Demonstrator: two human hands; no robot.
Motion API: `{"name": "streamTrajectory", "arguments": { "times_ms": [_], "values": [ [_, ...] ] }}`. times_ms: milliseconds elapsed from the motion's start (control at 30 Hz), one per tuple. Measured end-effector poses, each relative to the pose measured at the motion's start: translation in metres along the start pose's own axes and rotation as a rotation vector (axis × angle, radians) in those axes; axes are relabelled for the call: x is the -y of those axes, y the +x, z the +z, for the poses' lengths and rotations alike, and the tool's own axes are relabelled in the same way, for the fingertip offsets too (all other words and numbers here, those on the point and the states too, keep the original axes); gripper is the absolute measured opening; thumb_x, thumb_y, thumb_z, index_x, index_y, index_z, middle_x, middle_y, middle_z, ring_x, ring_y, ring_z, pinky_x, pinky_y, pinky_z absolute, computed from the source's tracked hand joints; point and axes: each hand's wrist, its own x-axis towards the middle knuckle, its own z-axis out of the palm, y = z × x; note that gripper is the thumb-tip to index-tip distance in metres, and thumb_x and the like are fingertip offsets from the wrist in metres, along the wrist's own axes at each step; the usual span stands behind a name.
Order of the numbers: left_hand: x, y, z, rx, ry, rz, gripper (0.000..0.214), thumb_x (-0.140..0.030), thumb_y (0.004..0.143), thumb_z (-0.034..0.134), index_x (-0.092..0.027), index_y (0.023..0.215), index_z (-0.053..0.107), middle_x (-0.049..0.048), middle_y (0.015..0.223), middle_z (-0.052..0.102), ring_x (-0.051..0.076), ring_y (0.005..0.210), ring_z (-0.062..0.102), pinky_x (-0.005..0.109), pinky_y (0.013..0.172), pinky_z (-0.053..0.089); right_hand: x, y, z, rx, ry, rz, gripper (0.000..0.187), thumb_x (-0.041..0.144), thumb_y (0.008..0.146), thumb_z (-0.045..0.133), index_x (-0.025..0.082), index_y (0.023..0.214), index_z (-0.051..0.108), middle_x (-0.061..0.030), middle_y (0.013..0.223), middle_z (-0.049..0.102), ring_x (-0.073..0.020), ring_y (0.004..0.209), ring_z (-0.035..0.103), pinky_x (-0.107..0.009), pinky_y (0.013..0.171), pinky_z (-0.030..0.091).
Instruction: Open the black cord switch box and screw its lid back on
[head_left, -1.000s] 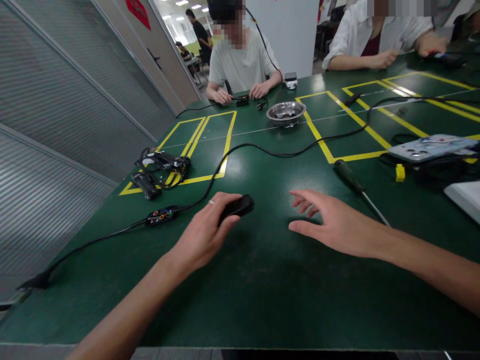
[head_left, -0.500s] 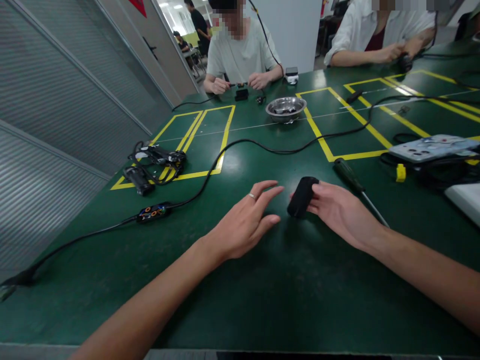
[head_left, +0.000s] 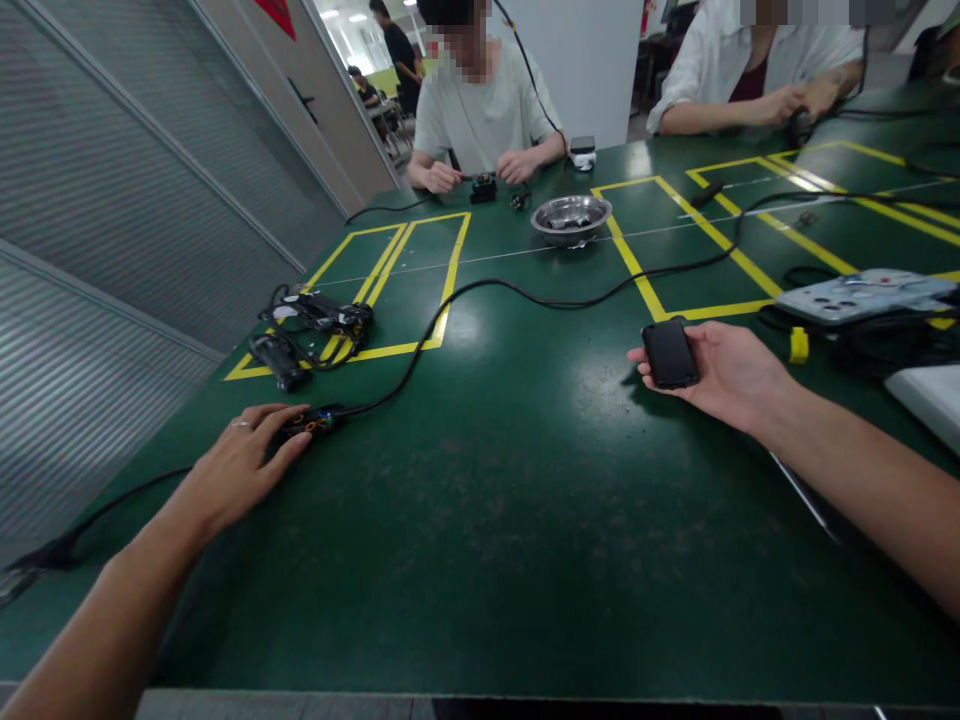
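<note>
With the metal bowl (head_left: 571,238) taken as the reference point on the green table (head_left: 480,560), the left hand (head_left: 232,468) is located to its near left, well apart. The fingers and thumb span the left part of the circuit module (head_left: 322,420); whether the grip is tight cannot be determined. The cable bundle (head_left: 322,322) lies left of the bowl and nearer. The black cable (head_left: 517,291) runs from the module past the bowl's near side. Beyond the bowl, to the left, a co-worker (head_left: 480,110) is seated. The black cover (head_left: 671,355) is positioned to the bowl's near right, held across the fingers of the right hand (head_left: 724,372), palm upward. The yellow part (head_left: 799,346) and the phone (head_left: 862,297) lie farther right of the bowl.
</note>
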Motion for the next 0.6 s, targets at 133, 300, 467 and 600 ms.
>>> {"name": "streamTrajectory", "arguments": {
  "times_ms": [133,300,467,600],
  "values": [
    [-0.007,-0.006,0.006,-0.07,-0.081,0.023,0.052,-0.049,0.095,0.036,-0.022,0.138,0.044,0.0073,0.131,0.047,0.024,0.123,0.049,0.036,0.11,0.037,0.0,0.002,-0.002,-0.027,-0.063,-0.048,0.034,0.026,0.089,0.035,0.012,0.111,0.056,-0.0174,0.094,0.071,-0.0208,0.075,0.067,-0.033,0.061,0.057],
    [-0.007,0.002,-0.003,-0.096,-0.145,0.018,0.061,-0.057,0.087,0.049,-0.023,0.137,0.048,0.0083,0.132,0.045,0.027,0.121,0.049,0.039,0.109,0.038,-0.008,0.007,-0.008,-0.061,-0.185,-0.16,0.034,0.033,0.09,0.036,0.014,0.11,0.057,-0.0137,0.089,0.072,-0.0199,0.073,0.066,-0.033,0.06,0.055],
    [0.001,0.008,-0.018,-0.111,-0.062,-0.056,0.062,-0.058,0.082,0.055,-0.026,0.136,0.048,0.007,0.133,0.047,0.026,0.117,0.053,0.038,0.103,0.042,-0.015,0.013,-0.017,-0.086,-0.378,-0.309,0.044,0.048,0.091,0.035,0.017,0.111,0.058,-0.0133,0.093,0.071,-0.0226,0.076,0.068,-0.037,0.064,0.056],
    [0.008,0.01,-0.03,-0.148,-0.004,-0.073,0.045,-0.058,0.083,0.052,-0.023,0.11,0.061,0.0037,0.12,0.059,0.023,0.108,0.058,0.033,0.096,0.044,-0.016,0.013,-0.018,-0.139,-0.658,-0.502,0.055,0.055,0.092,0.03,0.015,0.116,0.06,-0.0146,0.097,0.069,-0.0254,0.079,0.066,-0.046,0.074,0.054]
  ]
}}
